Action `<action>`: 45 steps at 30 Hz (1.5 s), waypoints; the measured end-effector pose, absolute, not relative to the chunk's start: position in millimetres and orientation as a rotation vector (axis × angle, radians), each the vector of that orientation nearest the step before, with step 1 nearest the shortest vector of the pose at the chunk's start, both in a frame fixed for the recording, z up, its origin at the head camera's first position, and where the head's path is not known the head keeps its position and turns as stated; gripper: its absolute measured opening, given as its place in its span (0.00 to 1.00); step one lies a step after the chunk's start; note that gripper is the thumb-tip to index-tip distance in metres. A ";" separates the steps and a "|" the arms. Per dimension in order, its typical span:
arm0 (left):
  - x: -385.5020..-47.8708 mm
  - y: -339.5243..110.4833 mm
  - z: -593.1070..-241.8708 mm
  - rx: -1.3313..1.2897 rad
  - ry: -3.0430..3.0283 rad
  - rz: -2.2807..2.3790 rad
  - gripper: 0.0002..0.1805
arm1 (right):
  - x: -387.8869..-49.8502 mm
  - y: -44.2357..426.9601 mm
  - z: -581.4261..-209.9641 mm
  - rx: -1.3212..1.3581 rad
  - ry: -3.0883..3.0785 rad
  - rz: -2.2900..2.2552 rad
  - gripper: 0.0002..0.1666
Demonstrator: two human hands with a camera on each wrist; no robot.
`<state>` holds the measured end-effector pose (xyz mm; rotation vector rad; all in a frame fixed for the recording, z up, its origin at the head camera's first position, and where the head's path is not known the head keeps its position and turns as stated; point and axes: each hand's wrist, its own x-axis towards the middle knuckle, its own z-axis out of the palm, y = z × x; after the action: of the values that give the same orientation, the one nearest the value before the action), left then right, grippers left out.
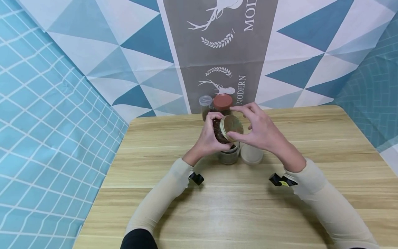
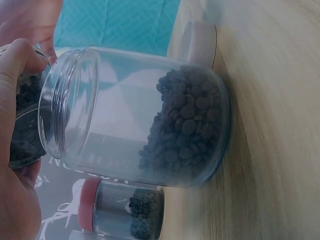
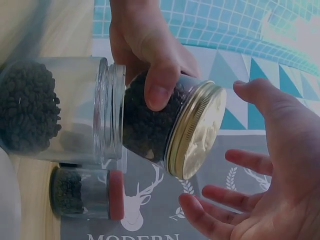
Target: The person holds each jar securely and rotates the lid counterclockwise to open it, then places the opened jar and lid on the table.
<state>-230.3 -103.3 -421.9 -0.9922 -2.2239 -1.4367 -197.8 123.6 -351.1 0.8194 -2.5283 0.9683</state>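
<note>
My left hand [image 1: 207, 141] grips a small glass jar [image 3: 145, 127] of dark bean-like pieces, tilted over the table. Its gold screw lid [image 3: 197, 134] is on and faces my right hand [image 1: 262, 128]. The right hand's fingers and thumb are spread around that lid, with a gap visible in the right wrist view. Just below the held jar stands a larger, lidless glass jar [image 2: 127, 107], partly filled with dark pieces. In the left wrist view the small jar is at the larger jar's mouth; whether they touch I cannot tell.
A whitish round lid [image 1: 252, 155] lies on the wooden table [image 1: 236, 207] to the right of the large jar. Behind the hands stand a red-lidded jar [image 1: 223, 101] with dark contents and a smaller clear-lidded jar [image 1: 205, 101]. A patterned cloth [image 1: 146, 52] hangs behind the table.
</note>
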 end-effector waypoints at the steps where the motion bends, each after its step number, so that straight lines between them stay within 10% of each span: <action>1: -230.4 -103.3 -421.8 -0.992 -2.224 -1.441 0.51 | -197.2 122.9 -350.8 0.807 -2.539 0.975 0.44; 45: -229.8 -106.7 -422.7 -1.023 -2.232 -1.300 0.51 | -199.4 120.6 -351.7 1.182 -2.466 0.900 0.40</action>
<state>-229.8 -106.7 -422.7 -1.0227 -2.2317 -1.2995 -199.4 120.6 -351.7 1.1819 -2.4662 0.9004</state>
